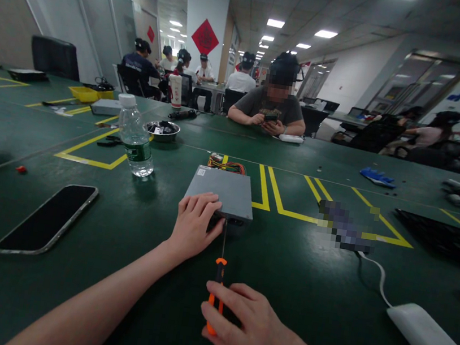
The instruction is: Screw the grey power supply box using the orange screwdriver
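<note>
A grey metal computer power supply (228, 186) lies flat on the table, its bundle of coloured wires (227, 164) at the far side. My left hand (197, 222) holds its near left corner, fingers over the top and thumb at the front face. In my right hand (249, 326) is a screwdriver (220, 274) with an orange and black handle, pinched between thumb and fingers. Its shaft points away from me, and the tip meets the near face of the power supply. The exact spot at the tip is too small to make out.
A water bottle (137, 139) and a metal bowl (162, 130) of small parts stand at left, behind a phone (50, 218). To the right lie a blurred device (344, 226) and a white power bank (428, 343) joined by cable. A person (271, 104) sits opposite.
</note>
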`<action>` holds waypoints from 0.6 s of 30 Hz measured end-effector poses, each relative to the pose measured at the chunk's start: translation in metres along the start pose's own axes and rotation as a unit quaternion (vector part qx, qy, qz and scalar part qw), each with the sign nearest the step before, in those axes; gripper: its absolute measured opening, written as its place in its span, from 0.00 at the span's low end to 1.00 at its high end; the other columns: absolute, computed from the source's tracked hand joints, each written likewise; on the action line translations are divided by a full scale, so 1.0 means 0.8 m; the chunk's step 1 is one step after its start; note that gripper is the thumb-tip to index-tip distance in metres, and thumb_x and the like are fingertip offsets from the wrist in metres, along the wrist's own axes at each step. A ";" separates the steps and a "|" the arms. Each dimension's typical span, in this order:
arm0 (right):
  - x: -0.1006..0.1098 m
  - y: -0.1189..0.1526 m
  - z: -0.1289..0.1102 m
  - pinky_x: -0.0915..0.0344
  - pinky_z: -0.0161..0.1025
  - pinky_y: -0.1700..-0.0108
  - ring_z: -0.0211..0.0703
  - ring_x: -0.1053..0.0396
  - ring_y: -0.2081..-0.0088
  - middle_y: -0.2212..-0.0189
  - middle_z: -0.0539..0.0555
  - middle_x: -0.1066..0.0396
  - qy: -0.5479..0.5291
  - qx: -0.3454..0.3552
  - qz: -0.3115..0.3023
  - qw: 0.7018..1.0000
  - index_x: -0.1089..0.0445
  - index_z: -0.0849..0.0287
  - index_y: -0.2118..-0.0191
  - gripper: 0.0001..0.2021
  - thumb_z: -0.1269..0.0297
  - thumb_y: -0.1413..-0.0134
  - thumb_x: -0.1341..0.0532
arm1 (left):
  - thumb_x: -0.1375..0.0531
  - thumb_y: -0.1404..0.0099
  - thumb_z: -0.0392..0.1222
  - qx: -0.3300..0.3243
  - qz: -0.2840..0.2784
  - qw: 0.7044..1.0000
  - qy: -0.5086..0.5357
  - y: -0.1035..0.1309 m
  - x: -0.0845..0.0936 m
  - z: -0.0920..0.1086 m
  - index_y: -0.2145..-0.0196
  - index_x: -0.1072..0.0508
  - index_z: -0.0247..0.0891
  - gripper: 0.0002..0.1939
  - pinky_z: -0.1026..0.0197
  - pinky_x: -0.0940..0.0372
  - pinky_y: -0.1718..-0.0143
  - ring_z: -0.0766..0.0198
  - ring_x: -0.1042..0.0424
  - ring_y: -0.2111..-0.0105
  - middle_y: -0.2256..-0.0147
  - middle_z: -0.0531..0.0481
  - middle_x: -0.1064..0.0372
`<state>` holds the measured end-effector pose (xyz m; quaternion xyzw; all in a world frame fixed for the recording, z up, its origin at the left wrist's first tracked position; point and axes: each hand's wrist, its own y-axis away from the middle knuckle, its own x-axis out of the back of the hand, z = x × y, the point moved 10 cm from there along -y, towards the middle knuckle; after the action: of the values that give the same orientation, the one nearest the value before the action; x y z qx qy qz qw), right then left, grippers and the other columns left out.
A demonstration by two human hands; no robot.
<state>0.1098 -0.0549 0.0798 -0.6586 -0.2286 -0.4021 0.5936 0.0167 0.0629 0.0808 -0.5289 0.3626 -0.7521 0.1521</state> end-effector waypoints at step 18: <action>-0.003 0.004 -0.002 0.32 0.38 0.64 0.38 0.29 0.69 0.60 0.63 0.29 0.006 0.007 -0.007 1.000 0.34 0.63 0.60 0.08 0.66 0.43 0.45 | 0.45 0.40 0.43 0.001 0.004 1.000 -0.003 0.001 0.000 0.000 0.58 0.36 0.41 0.11 0.51 0.49 0.53 0.56 0.38 0.51 0.53 0.46 0.34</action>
<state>0.1106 -0.0565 0.0759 -0.6505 -0.2324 -0.4090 0.5963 0.0165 0.0624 0.0800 -0.5294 0.3632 -0.7506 0.1565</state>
